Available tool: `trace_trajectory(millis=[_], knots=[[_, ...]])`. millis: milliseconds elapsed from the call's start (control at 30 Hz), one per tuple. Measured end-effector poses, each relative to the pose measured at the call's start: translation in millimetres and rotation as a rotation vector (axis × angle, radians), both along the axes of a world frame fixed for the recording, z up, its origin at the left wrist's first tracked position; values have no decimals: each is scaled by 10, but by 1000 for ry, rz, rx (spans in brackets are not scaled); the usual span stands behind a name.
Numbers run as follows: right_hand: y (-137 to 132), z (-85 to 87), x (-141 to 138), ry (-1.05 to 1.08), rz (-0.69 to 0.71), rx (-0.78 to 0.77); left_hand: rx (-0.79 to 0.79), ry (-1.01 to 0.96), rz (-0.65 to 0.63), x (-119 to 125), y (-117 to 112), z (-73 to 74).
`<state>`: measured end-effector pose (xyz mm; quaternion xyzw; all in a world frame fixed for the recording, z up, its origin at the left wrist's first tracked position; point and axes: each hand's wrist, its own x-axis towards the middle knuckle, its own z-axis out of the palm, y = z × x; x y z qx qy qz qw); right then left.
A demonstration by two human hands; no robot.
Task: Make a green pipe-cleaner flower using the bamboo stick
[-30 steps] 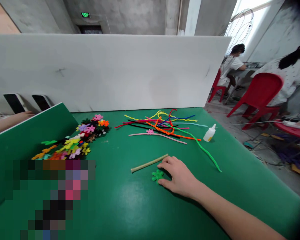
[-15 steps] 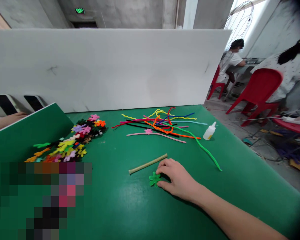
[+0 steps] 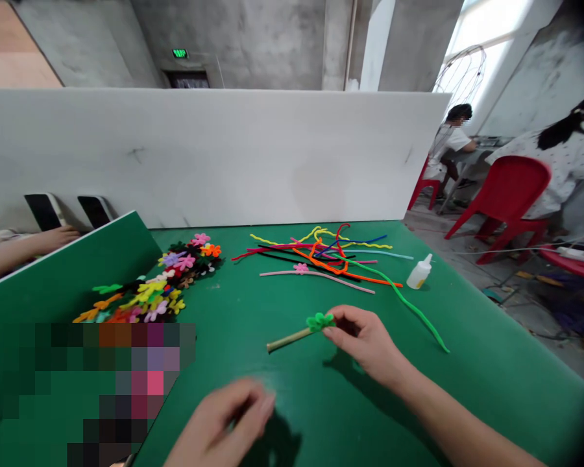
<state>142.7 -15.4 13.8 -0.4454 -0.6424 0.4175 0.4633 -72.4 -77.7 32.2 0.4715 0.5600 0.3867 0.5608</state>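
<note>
Pinched at its edge by my right hand [image 3: 365, 340] is a green fuzzy flower [image 3: 317, 321], raised above the table. From this angle it overlaps the far end of a short tan stick [image 3: 288, 340] lying on the green tabletop. My left hand [image 3: 224, 418] has come in at the bottom, nearer to me than the stick. Its fingers are curled and smeared by motion, and no object shows in them. Beyond the stick lies a pale pink pipe cleaner [image 3: 338, 279] with a pink fuzzy flower [image 3: 301, 268] on it.
Several coloured pipe cleaners [image 3: 328, 251] lie tangled at the back. A white glue bottle [image 3: 419, 274] stands to their right. At left, many fuzzy flowers [image 3: 150, 292] are heaped beside a green divider [image 3: 121, 243]. Behind it shows another person's hand [image 3: 61, 239]. A white panel [image 3: 272, 155] borders the back.
My right hand has lifted the green flower off the tabletop, bringing it over the stick's end in view. My left hand has entered from below. The view has tilted upward.
</note>
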Motion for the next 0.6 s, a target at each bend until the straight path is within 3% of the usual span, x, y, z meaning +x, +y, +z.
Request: trace_trajectory(millis=[67, 167, 233, 300, 400, 600], knots=[[25, 79, -44, -57, -112, 196, 14, -133, -43, 195, 281, 71], [62, 128, -90, -190, -165, 475, -109, -427, -70, 426, 622, 76], [91, 103, -115, -311, -159, 587, -185, -592, -56, 487, 749, 31], [121, 39, -142, -384, -136, 625, -150, -617, -97, 485, 801, -28], [149, -91, -178, -299, -131, 531, -43, -527, -71, 440, 798, -119], [117, -248, -182, 3, -124, 55, 143, -206, 43, 454, 745, -214]])
